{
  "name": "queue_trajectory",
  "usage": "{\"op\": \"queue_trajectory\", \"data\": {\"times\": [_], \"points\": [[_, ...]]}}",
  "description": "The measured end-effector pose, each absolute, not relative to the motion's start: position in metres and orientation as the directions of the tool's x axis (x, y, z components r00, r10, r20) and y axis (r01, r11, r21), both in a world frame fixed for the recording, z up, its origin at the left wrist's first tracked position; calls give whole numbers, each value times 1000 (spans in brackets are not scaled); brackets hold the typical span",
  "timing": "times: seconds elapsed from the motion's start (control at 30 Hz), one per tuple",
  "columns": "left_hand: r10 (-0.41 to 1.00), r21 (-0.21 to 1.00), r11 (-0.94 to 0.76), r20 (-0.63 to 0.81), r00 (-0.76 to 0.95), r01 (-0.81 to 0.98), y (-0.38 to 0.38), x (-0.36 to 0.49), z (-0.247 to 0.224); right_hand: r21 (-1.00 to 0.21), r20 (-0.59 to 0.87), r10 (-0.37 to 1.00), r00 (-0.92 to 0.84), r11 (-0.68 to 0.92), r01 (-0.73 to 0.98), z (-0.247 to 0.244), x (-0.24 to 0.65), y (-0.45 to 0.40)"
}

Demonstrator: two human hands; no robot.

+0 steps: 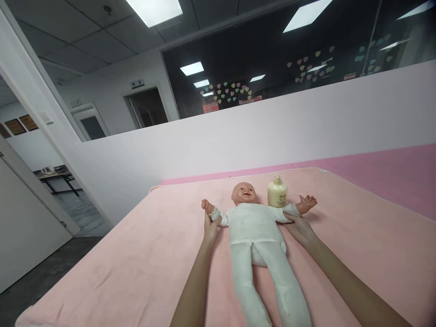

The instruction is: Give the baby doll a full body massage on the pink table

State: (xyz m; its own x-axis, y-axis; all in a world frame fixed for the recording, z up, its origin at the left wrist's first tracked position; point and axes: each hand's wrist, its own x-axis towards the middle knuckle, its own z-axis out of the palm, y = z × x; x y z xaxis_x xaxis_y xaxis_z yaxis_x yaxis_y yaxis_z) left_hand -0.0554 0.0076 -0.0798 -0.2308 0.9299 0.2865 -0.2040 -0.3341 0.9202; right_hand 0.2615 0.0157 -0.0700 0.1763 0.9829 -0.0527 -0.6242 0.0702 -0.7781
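A baby doll (256, 225) with a white cloth body lies on its back on a pink cover (143, 263), its head toward the wall. Its arms are spread out to both sides. My left hand (211, 227) is closed around the doll's forearm on the left, near the wrist. On the other side, my right hand (299, 227) grips the doll's sleeved arm, thumb on top and fingers partly hidden beneath. A pale yellow pump bottle (277, 193) stands upright beside the doll's head, just behind the arm in my right hand.
A low white wall (218, 141) with a dark window above runs behind the padded surface. Pink material (391, 177) borders the cover at the back right. At the left are a door (30, 218) and a distant table (56, 176).
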Motion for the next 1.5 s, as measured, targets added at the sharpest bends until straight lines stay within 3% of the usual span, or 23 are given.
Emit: {"op": "queue_trajectory", "data": {"times": [0.4, 1.5], "points": [[932, 928, -298, 233, -279, -222, 5, -55, -80, -788, -48, 986, 161, 61, -613, -65, 257, 11], [921, 919, -324, 252, -295, -226, 15, -54, -78, -757, -28, 996, 89, 37, -652, -58, 257, 10]]}}
